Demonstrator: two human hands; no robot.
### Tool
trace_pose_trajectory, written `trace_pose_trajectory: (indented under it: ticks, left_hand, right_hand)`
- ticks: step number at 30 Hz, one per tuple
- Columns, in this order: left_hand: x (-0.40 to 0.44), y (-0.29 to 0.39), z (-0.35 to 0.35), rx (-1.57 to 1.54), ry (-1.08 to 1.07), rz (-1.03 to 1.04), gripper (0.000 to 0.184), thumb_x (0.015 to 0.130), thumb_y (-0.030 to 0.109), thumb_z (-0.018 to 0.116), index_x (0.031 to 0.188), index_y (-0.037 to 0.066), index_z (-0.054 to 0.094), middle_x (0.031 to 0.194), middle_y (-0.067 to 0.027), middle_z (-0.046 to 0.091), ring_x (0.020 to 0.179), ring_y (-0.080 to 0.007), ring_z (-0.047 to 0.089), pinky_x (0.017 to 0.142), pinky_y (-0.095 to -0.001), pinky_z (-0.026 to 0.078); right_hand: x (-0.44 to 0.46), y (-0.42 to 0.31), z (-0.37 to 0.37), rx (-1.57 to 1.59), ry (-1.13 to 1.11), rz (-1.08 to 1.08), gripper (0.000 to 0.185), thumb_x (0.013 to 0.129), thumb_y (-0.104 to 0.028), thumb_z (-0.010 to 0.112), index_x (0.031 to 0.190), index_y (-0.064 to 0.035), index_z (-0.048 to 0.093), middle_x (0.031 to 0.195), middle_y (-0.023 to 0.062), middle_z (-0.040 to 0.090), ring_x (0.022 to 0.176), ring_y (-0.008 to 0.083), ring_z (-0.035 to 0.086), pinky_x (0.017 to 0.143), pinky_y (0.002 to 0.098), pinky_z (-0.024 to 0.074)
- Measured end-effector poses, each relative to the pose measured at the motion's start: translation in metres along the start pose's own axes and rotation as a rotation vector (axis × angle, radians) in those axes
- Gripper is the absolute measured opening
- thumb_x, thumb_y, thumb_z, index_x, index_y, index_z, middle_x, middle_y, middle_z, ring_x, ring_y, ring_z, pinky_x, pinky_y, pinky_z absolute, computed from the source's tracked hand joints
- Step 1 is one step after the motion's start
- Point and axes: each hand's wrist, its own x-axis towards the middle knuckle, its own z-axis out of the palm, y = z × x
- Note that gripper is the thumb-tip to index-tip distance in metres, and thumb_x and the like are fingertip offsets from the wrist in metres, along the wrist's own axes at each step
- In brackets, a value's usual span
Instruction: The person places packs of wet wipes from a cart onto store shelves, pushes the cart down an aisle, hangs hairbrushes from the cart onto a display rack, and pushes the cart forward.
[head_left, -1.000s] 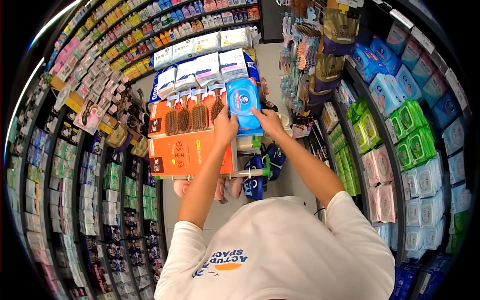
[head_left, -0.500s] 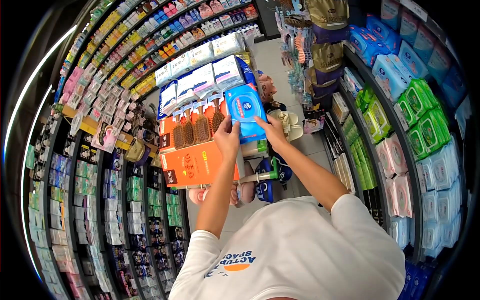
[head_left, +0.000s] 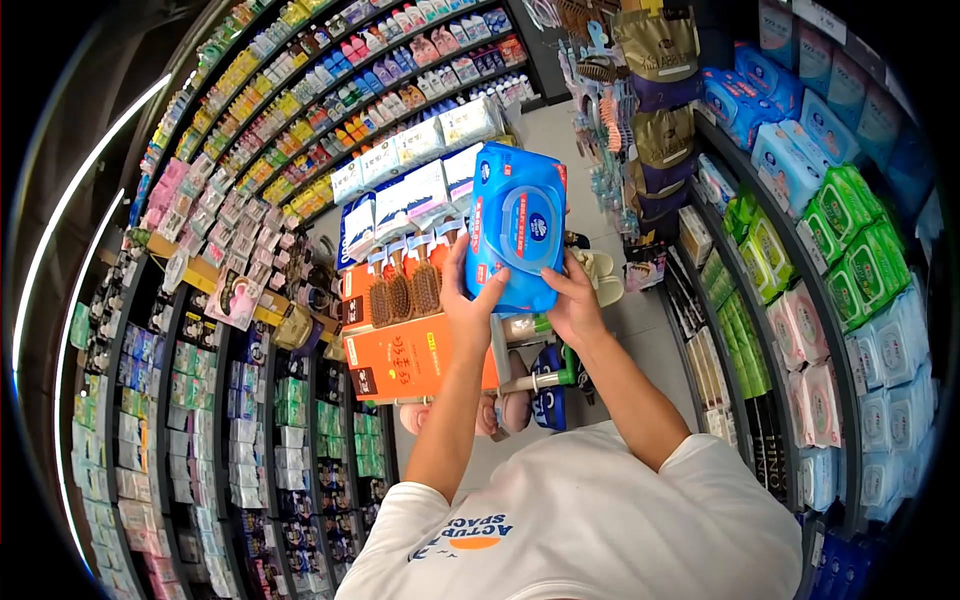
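A blue pack of wipes [head_left: 516, 225] with an oval lid is held up in front of me, tilted, its lid side facing me. My left hand [head_left: 469, 285] grips its lower left edge, thumb on the front. On the lower right, my right hand [head_left: 577, 303] is closed on the pack, its thumb near the bottom edge. Behind and left of the pack, several brown hairbrushes [head_left: 400, 292] lie on an orange box [head_left: 420, 357]. White packs [head_left: 410, 198] are stacked beyond the brushes. The pack hides part of the display.
Shelves of bottles [head_left: 370, 75] curve across the back, and shelves of small packets [head_left: 190, 400] line the left. On the right shelf are green packs [head_left: 862, 272] and pale blue packs [head_left: 890, 350]. Gold bags [head_left: 660, 50] hang at the upper right. Slippers hang below the orange box.
The blue pack has come up off the display and nearer to me, tilted, with both hands on it. The view has shifted, so the display appears farther right and lower.
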Motion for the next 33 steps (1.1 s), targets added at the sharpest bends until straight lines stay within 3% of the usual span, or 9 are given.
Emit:
trace_pose_trajectory:
  ticks: [1, 5, 8, 13, 19, 22, 25, 28, 33]
  left_hand:
    - [0.002, -0.002, -0.001, -0.074, -0.009, -0.101, 0.074, 0.074, 0.012, 0.073, 0.135, -0.002, 0.035, 0.119, -0.0169, 0.053, 0.110, -0.0231, 0.053, 0.092, -0.0346, 0.044]
    - [0.000, -0.021, -0.012, -0.345, -0.022, -0.222, 0.071, 0.076, 0.011, 0.071, 0.134, -0.005, 0.032, 0.117, -0.0169, 0.055, 0.106, -0.0213, 0.055, 0.089, -0.0331, 0.046]
    - [0.000, -0.040, -0.029, -0.635, -0.013, -0.337, 0.068, 0.076, 0.007, 0.069, 0.133, -0.006, 0.034, 0.117, -0.0169, 0.055, 0.104, -0.0205, 0.056, 0.089, -0.0323, 0.046]
    - [-0.004, -0.065, -0.040, -0.992, -0.117, -0.522, 0.056, 0.081, 0.021, 0.054, 0.130, -0.002, 0.040, 0.120, -0.0132, 0.054, 0.104, -0.0233, 0.057, 0.090, -0.0349, 0.046]
    - [-0.010, -0.072, -0.038, -1.054, -0.328, -0.555, 0.057, 0.079, 0.020, 0.052, 0.130, -0.003, 0.041, 0.118, -0.0130, 0.056, 0.103, -0.0230, 0.057, 0.089, -0.0351, 0.047]
    - [-0.012, -0.074, -0.032, -1.055, -0.462, -0.568, 0.057, 0.080, 0.020, 0.052, 0.130, -0.004, 0.041, 0.115, -0.0137, 0.057, 0.100, -0.0227, 0.059, 0.087, -0.0343, 0.048]
    - [-0.010, -0.080, -0.019, -1.102, -0.388, -0.694, 0.042, 0.085, 0.027, 0.054, 0.117, 0.000, 0.052, 0.110, -0.0115, 0.060, 0.098, -0.0235, 0.059, 0.087, -0.0382, 0.047]
    - [-0.006, -0.076, 0.002, -1.159, -0.374, -0.808, 0.040, 0.088, 0.034, 0.055, 0.111, 0.002, 0.055, 0.109, -0.0101, 0.062, 0.099, -0.0239, 0.060, 0.088, -0.0404, 0.047]
    - [-0.007, -0.066, 0.033, -1.155, -0.563, -0.863, 0.055, 0.091, 0.054, 0.047, 0.118, 0.006, 0.054, 0.114, -0.0076, 0.061, 0.103, -0.0207, 0.059, 0.089, -0.0386, 0.048]
  right_hand:
    - [0.001, -0.004, 0.002, -0.040, -0.001, -0.020, 0.058, 0.082, -0.005, 0.061, 0.134, -0.0008, 0.035, 0.126, 0.0108, 0.048, 0.116, 0.0208, 0.047, 0.099, 0.0351, 0.0388]
    - [0.001, -0.007, 0.008, -0.232, -0.003, -0.080, 0.062, 0.081, -0.008, 0.063, 0.134, -0.0025, 0.031, 0.125, 0.0126, 0.048, 0.117, 0.0239, 0.047, 0.099, 0.0396, 0.0385]
    - [-0.001, -0.007, 0.020, -0.432, 0.047, -0.079, 0.062, 0.082, -0.008, 0.064, 0.134, -0.0007, 0.031, 0.124, 0.0164, 0.049, 0.112, 0.0236, 0.051, 0.096, 0.0364, 0.0417]
    - [0.011, -0.031, 0.035, -0.724, 0.168, -0.097, 0.086, 0.080, -0.023, 0.071, 0.145, -0.0085, 0.016, 0.128, 0.0204, 0.047, 0.110, 0.0241, 0.053, 0.090, 0.0386, 0.0430]
    - [0.019, -0.073, 0.061, -0.953, 0.303, -0.065, 0.101, 0.078, -0.040, 0.072, 0.145, -0.0001, 0.007, 0.122, 0.0213, 0.049, 0.088, 0.0268, 0.062, 0.070, 0.0409, 0.0535]
    - [0.001, -0.085, 0.072, -1.111, 0.393, -0.041, 0.082, 0.077, -0.038, 0.072, 0.136, -0.0006, 0.029, 0.110, 0.0189, 0.056, 0.081, 0.0259, 0.063, 0.070, 0.0397, 0.0539]
    - [-0.017, -0.102, 0.064, -1.155, 0.484, -0.036, 0.068, 0.077, -0.039, 0.070, 0.125, -0.0021, 0.040, 0.105, 0.0174, 0.058, 0.078, 0.0244, 0.063, 0.070, 0.0389, 0.0541]
    - [-0.043, -0.115, 0.076, -1.178, 0.545, 0.002, 0.064, 0.076, -0.042, 0.069, 0.119, -0.0019, 0.046, 0.104, 0.0169, 0.058, 0.076, 0.0233, 0.063, 0.067, 0.0364, 0.0548]
    - [-0.077, -0.148, 0.077, -1.242, 0.724, 0.113, 0.068, 0.074, -0.051, 0.070, 0.108, 0.0042, 0.048, 0.096, 0.0162, 0.059, 0.058, 0.0196, 0.062, 0.050, 0.0271, 0.0533]
